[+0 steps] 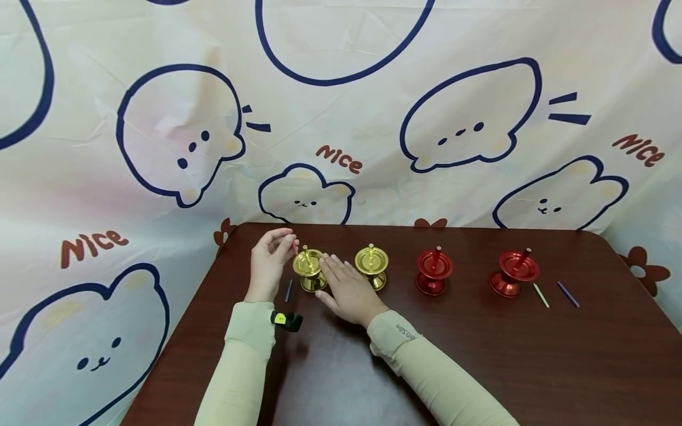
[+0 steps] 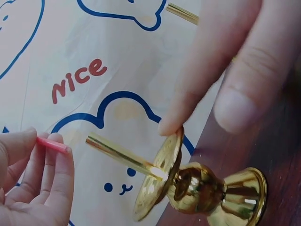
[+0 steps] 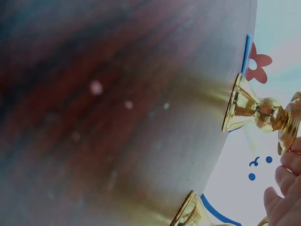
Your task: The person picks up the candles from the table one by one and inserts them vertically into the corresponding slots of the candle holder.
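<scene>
My left hand (image 1: 269, 263) pinches a short, thin pink stick (image 2: 52, 144), raised just left of the leftmost gold candlestick (image 1: 312, 283). That candlestick stands upright, with a round dish and a hollow gold tube (image 2: 120, 154) rising from its middle. Fingers fairly straight, my right hand (image 1: 348, 291) touches the right side of its dish rim in the left wrist view. A second gold candlestick (image 1: 377, 277) stands to the right, partly behind my right hand. On the table beside the left candlestick lies a blue stick (image 1: 289, 290).
Two red candlesticks stand farther right, one nearer the middle (image 1: 433, 283) and one beyond it (image 1: 503, 284). Beside the far one lie a pale green stick (image 1: 541, 296) and a purple-blue stick (image 1: 568, 294). A printed cloth (image 1: 373, 124) hangs behind the brown table (image 1: 479, 355).
</scene>
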Motion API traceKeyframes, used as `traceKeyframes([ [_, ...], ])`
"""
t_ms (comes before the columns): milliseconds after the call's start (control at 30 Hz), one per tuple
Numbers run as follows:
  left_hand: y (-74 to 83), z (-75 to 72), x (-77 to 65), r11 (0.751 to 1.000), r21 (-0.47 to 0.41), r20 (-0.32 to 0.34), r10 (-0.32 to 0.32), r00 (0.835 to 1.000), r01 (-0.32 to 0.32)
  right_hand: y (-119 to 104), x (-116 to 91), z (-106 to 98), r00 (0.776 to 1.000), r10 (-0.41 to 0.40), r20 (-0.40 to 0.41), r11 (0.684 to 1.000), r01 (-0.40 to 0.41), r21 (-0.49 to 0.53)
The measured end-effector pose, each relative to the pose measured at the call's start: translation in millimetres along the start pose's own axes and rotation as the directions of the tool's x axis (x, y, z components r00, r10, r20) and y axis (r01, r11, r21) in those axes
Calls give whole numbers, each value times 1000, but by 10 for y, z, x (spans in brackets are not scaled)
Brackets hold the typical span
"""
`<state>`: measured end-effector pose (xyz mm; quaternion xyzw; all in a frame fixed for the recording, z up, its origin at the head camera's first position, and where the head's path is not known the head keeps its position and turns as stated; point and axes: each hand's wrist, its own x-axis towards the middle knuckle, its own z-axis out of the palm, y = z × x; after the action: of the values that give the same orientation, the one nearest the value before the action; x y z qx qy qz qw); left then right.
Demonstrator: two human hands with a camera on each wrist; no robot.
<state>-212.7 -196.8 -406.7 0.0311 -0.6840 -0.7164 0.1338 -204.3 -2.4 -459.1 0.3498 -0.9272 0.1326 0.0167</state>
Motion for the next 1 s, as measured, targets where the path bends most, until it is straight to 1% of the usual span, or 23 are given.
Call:
traceKeyframes([
  [167,14,40,42,998,-48,16,29,999,-29,16,6,22,1000,-3,-15,1000,3,0],
  [300,33,77,60,998,-40,8,38,999,-38,11,7,20,1000,-7,-21,1000,7,-3],
  [400,20,99,70,998,-33,1,58,998,-58,10,7,24,1000,-13,-26,1000,13,-14],
  [633,-62,126,104,993,-32,4,114,993,-114,14,14,43,999,-14,-35,1000,13,-11],
  [800,-91,135,113,990,1,2,143,990,-143,1,10,41,999,-12,-39,1000,12,6],
  [1000,-114,151,139,989,66,11,133,991,-133,6,5,36,999,-4,-34,1000,5,2],
])
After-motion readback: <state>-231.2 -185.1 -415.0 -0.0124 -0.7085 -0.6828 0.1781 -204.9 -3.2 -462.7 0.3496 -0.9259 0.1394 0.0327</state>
